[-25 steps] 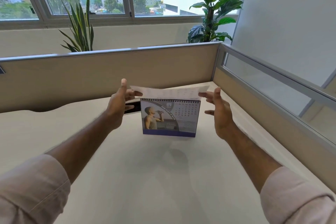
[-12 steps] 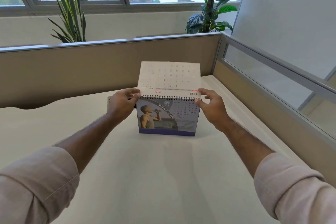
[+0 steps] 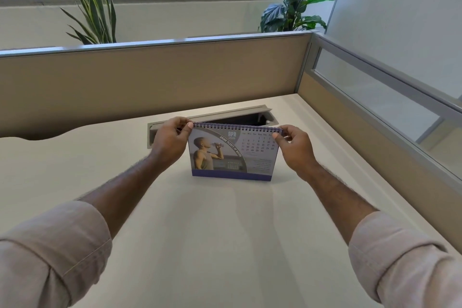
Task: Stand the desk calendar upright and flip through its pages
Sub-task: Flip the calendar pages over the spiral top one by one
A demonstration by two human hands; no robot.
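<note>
The desk calendar (image 3: 232, 155) stands upright on the white desk (image 3: 200, 227), a little beyond the middle. Its facing page shows April with a picture of a person drinking water, above a purple base strip. A spiral binding runs along the top edge. My left hand (image 3: 168, 142) pinches the top left corner at the binding. My right hand (image 3: 296, 146) pinches the top right corner, thumb in front of the page. No page sticks up above the binding.
A grey cable tray (image 3: 175, 121) with its flap raised is set into the desk right behind the calendar. Beige partition walls (image 3: 150, 77) close off the back and the right side. Two potted plants (image 3: 95, 7) stand behind the partition by the window.
The page that stood upright above the binding half a second ago has gone over to the back. Both hands now pinch the top corners. The view has tilted down.
</note>
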